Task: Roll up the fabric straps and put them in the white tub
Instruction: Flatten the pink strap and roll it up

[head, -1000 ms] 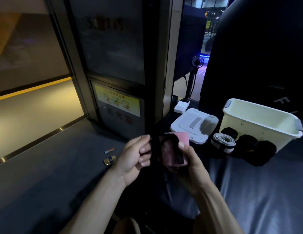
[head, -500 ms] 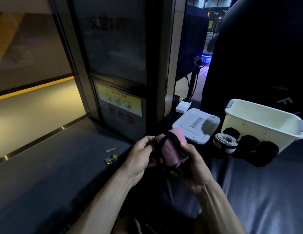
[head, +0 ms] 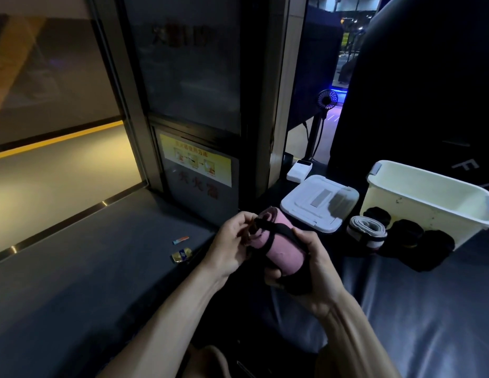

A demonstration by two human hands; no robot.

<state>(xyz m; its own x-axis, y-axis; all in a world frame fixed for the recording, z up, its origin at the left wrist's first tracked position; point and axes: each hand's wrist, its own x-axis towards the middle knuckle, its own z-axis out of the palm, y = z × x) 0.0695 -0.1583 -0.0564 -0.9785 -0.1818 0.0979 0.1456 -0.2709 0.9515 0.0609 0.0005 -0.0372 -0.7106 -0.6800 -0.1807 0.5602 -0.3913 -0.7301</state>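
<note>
I hold a pink fabric strap (head: pixel 282 248) with black edging, rolled into a short cylinder, in front of me above the dark mat. My right hand (head: pixel 310 271) cups the roll from below and the right. My left hand (head: pixel 232 245) pinches the black end of the strap at the roll's left end. The white tub (head: pixel 426 203) stands at the right on the mat, its inside looking bare. In front of the tub lie a grey-and-white rolled strap (head: pixel 367 231) and three black rolled straps (head: pixel 408 234).
The tub's white lid (head: pixel 318 207) lies flat left of the tub, with a small white box (head: pixel 299 174) behind it. A small fan (head: pixel 327 100) stands on a pole further back. Two small wrappers (head: pixel 181 253) lie on the grey floor. Glass door panels rise ahead.
The pink strap has gone from a loose fold to a tighter roll. My left hand closed in from the left onto its black end, and both hands tilted the roll.
</note>
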